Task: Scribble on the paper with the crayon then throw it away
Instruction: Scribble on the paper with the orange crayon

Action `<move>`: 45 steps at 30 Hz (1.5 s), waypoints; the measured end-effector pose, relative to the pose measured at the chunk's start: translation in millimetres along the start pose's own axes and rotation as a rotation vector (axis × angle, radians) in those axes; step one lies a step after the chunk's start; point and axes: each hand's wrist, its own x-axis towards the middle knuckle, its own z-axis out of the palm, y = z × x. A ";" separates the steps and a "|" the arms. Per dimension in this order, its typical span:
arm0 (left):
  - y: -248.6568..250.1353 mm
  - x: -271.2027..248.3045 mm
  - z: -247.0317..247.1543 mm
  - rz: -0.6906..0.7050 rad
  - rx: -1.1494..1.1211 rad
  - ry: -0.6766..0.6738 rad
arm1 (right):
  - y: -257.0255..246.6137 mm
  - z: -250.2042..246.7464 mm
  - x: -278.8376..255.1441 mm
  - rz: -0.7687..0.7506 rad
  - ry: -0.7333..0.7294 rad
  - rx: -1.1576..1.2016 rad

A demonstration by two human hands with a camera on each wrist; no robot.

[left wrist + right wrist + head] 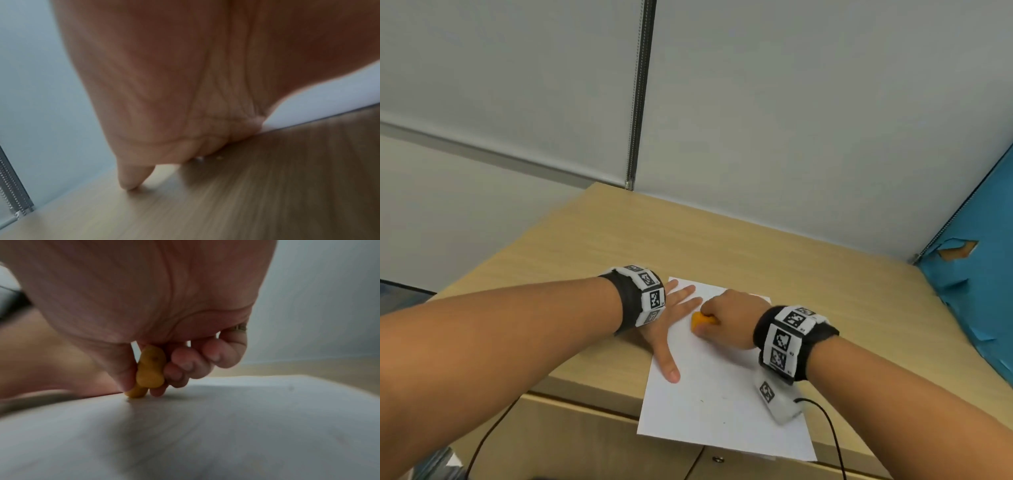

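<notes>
You are facing a pale grey partition wall (791,102) with a vertical metal slotted rail (640,92) running down to the back edge of the light wooden desk (722,240). To your right a blue panel with torn patches (983,274) closes off that side of the desk. The desk's back half is bare wood from the rail across to the blue panel; the left edge falls away just beyond your left forearm.

On the desk lies the white rectangular sheet of paper (722,394), skewed a little, its near edge overhanging the front edge of the desk above the drawer fronts. Its far corners lie under and just beyond your hands; its lower half is unmarked but for a few faint specks.

Your left hand (667,322) lies flat with fingers spread, pressing the paper's left edge down, the thumb reaching toward you along that edge. From the left wrist view the heel of the palm sits right at the paper's border, with one fingertip (131,183) on bare wood.

Your right hand (732,318) is curled round the stubby orange crayon (702,322), just beside the left hand's fingers. The right wrist view shows thumb and curled fingers (185,368) pinching it, its lower tip touching the paper.

A black cable (828,431) trails from your right wrist across the paper's right corner.
</notes>
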 end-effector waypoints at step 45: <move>4.6 -4.1 -3.0 -0.030 -0.022 0.018 | 37.0 -9.0 -14.4 0.248 0.008 0.082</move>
